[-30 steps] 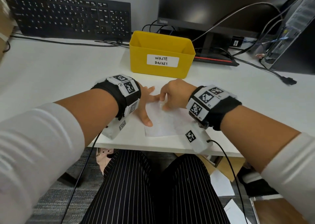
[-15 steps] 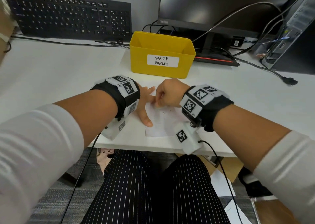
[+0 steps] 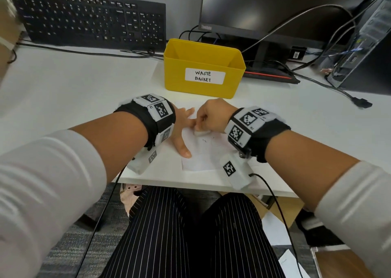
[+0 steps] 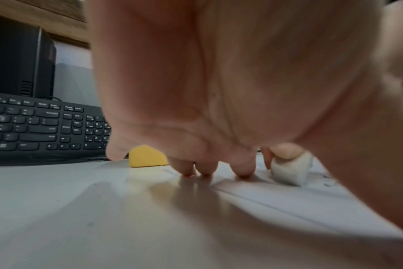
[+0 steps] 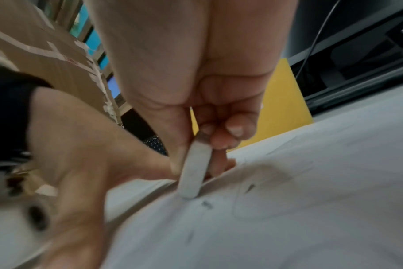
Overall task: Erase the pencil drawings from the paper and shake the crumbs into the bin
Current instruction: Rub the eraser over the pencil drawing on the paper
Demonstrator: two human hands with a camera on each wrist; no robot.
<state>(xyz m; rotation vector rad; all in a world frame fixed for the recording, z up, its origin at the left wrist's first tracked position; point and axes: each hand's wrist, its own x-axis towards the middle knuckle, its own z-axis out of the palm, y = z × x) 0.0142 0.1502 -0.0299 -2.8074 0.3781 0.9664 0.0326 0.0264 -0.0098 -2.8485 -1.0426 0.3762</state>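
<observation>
**Eraser pressed to the sheet beside the flat left hand**

Since a second ago, the right hand [image 3: 212,116] has slid left across the paper [image 3: 203,161] and now sits close against the left hand's fingers [image 3: 187,113]. Its thumb and fingers are curled around a white eraser [image 5: 194,174], pinching it, with the lower end of the eraser touching the sheet near its upper left corner. Faint pencil lines and a few dark specks lie on the paper just below and right of the eraser.

The left hand [image 3: 179,133] is spread flat, fingers straight and apart, gripping nothing. Its fingertips [image 4: 243,172] press down on the left part of the sheet, and its thumb points back toward the near edge of the white desk [image 3: 74,91].

The paper lies flat at the desk's near edge. Just beyond it stands a yellow bin [image 3: 203,68] labelled "WASTE BASKET", upright and open. A black keyboard [image 3: 91,17] leans at the back left; a dark monitor [image 3: 285,8] stands behind the bin.
</observation>
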